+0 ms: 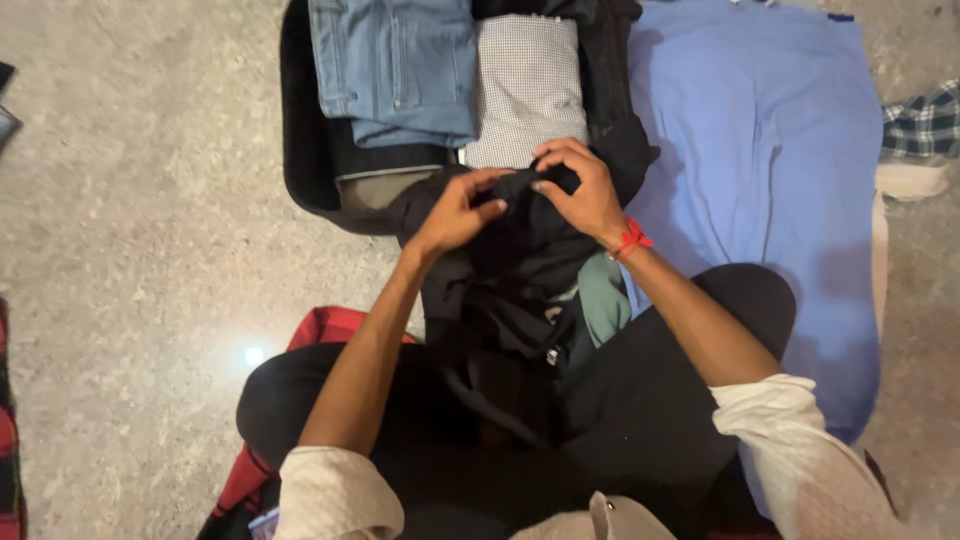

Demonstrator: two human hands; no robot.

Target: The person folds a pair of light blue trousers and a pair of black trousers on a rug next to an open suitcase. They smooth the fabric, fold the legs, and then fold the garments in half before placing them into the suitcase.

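Observation:
A crumpled black garment [515, 250] lies between my knees and an open black suitcase [300, 150]. My left hand [455, 212] pinches its upper edge from the left. My right hand [580, 190], with a red thread at the wrist, grips the same edge from the right. Both hands are close together over the near rim of the suitcase. Inside the suitcase lie folded blue jeans [395, 70] and a folded grey checked cloth [525, 85]. A green cloth [605, 300] shows under the black garment.
A large blue-violet cloth [770, 170] is spread on the floor at the right. A dark plaid garment [925, 125] lies at the far right. A red and black checked cloth [320, 330] sits under my left leg. Speckled stone floor [130, 250] fills the left.

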